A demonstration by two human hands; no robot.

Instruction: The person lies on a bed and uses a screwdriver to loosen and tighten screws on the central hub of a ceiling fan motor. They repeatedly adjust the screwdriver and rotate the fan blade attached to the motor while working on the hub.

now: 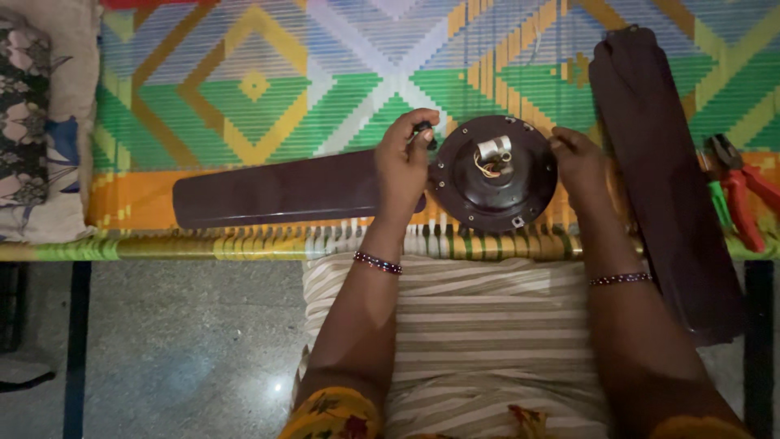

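A dark brown fan motor [494,174] is sitting near the front edge of a bright woven mat [268,89], and everything else is arranged around it. Its round housing is lying face up like a shallow bowl, and inside it a small white part [493,148] and a loop of yellow and red wires [486,168] are showing at the middle. The left hand [402,162] is resting just to the left of the motor, its fingers curled shut around a small dark tool [423,130] at the motor's upper left rim. A fan blade [276,193] is stretching out to the left of the motor, passing under that hand. The right hand [578,159] is touching the motor's right rim with bent fingers; how firmly it is gripping cannot be told. 1 more stack of blades [662,179] is lying to the right of the motor, and red pliers [735,183] are lying farther right still. Both wrists are wearing beaded bangles.
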